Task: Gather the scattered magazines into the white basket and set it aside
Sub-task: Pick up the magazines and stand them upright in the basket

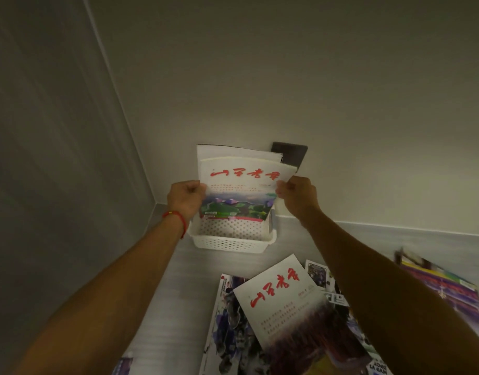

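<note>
A white perforated basket [228,243] stands on the grey surface near the back wall. Upright in it are a few magazines; the front one [241,190] has a white cover with red brush lettering and a green landscape picture. My left hand [187,197] grips its left edge and my right hand [295,193] grips its right edge, its lower end inside the basket. On the surface closer to me lies a similar white magazine with red lettering [284,296], on top of other scattered magazines [230,318].
A dark plate [293,154] is fixed to the back wall behind the basket. A colourful magazine [444,282] lies at the far right. Walls meet in a corner at the left. Another magazine corner [123,365] shows at the bottom edge.
</note>
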The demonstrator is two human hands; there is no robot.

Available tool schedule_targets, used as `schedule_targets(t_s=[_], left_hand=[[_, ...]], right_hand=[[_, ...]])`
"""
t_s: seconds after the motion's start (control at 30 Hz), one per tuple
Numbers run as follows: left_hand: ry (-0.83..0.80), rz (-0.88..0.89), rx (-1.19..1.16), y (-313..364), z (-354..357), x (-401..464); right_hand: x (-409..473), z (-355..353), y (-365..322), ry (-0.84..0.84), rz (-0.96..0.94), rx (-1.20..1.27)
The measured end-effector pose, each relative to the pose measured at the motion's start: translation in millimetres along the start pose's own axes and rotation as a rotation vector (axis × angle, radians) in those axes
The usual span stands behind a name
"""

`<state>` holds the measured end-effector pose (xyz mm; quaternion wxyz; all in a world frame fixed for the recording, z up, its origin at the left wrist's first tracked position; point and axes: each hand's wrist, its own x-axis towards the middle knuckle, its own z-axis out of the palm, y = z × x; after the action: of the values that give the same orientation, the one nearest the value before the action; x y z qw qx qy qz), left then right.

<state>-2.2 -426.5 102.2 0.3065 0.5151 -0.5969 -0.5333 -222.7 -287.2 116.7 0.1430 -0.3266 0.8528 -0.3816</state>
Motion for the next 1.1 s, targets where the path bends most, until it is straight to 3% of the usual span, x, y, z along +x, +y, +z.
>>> schedule_targets(t_s=[0.13,0.3,0.5,0.57,0.67,0.83,0.97,1.1], left_hand=[[-0.053,-0.057,0.025,-10,2,-1],[-0.093,-0.036,-0.011,-10,8,1],[-0.186,-0.032,0.028,-10,5,-3],[-0.153,-0.057,0.009,-9,7,-10],[-0.078,0.054,0.083,-11,20,-34],[-0.297,0.2,0.112,-39,66,-116],[-0.53,0.288,0.304,-65,125,-185],[-0.773,0.507,0.467,-79,193,-242]], right_hand=[[-1,18,1,-0.115,0.076,-0.014],[-5,25,0,-0.22,0.133,0.352],[-17,12,2,-0.348,0.138,0.51],[-28,5,15,-0.367,0.136,0.496],[-53,-11,60,-0.337,0.27,0.527],[-112,-58,167,-0.171,0.369,0.22],[-163,-103,241,0.027,0.298,-0.219],[-193,-153,300,0.082,0.594,-0.332]])
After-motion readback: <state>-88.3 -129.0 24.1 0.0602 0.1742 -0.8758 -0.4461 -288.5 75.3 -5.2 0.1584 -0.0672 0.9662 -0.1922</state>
